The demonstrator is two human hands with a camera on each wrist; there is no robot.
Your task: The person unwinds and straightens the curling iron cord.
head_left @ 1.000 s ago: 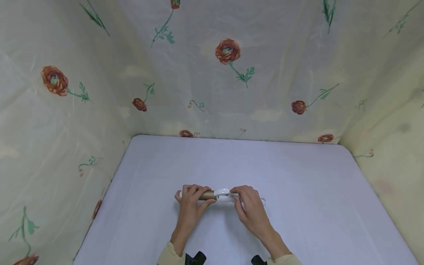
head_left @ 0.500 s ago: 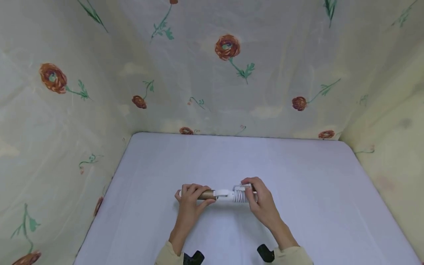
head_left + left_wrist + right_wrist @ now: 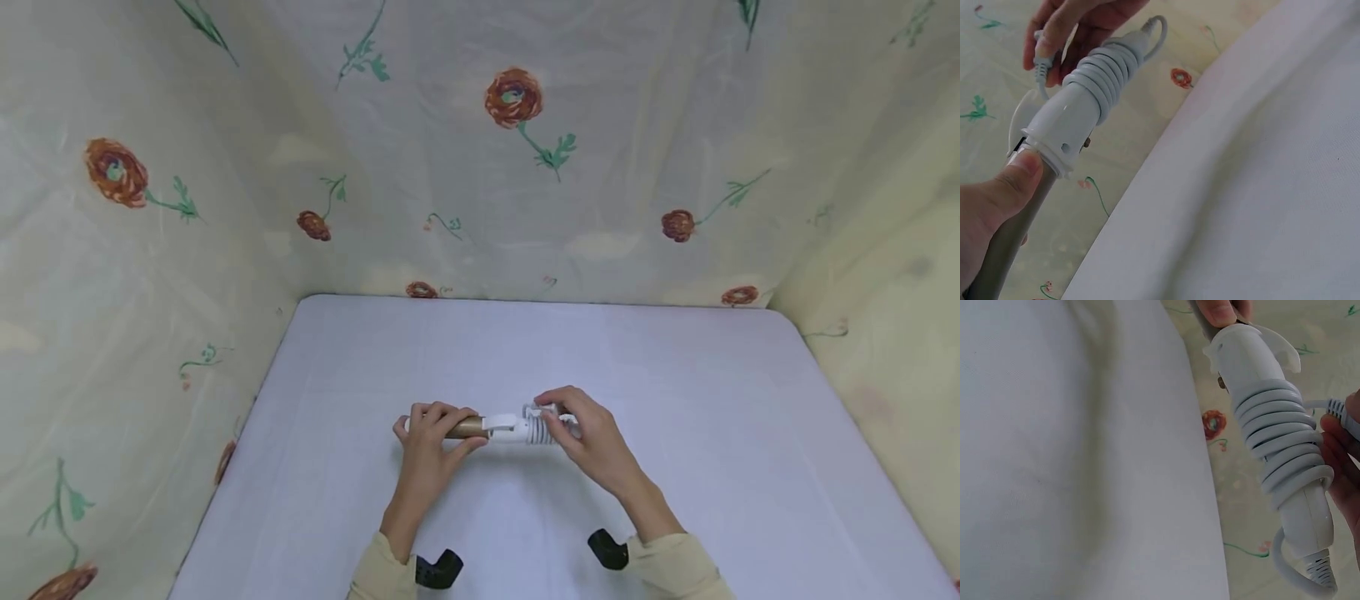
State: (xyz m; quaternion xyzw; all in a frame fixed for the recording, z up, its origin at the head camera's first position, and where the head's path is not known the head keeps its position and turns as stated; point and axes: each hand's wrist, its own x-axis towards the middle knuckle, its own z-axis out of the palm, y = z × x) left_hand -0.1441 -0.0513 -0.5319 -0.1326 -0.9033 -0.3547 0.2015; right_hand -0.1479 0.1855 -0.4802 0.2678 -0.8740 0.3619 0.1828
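A curling iron [image 3: 506,431] with a bronze barrel [image 3: 468,427] and a white handle [image 3: 1066,119] is held level above the table, pointing sideways. My left hand [image 3: 429,446] grips the barrel, its thumb pressed near the handle joint in the left wrist view. Grey-white cord [image 3: 1282,428] is wound in several coils round the handle and loops out at its end. Fingers of my right hand [image 3: 592,433] pinch the cord's plug [image 3: 1042,59] beside the coils. A white clamp lever [image 3: 1282,347] sticks out from the handle.
A white-covered table [image 3: 675,375] lies under both hands. Flower-printed curtains [image 3: 600,167] close it in at the back and both sides. Black camera mounts [image 3: 440,569] stick out at both wrists.
My right hand has shifted right from beside the clamp lever to the handle's far end with the plug, then slightly back left. The coils have come into sight. The left hand keeps its grip.
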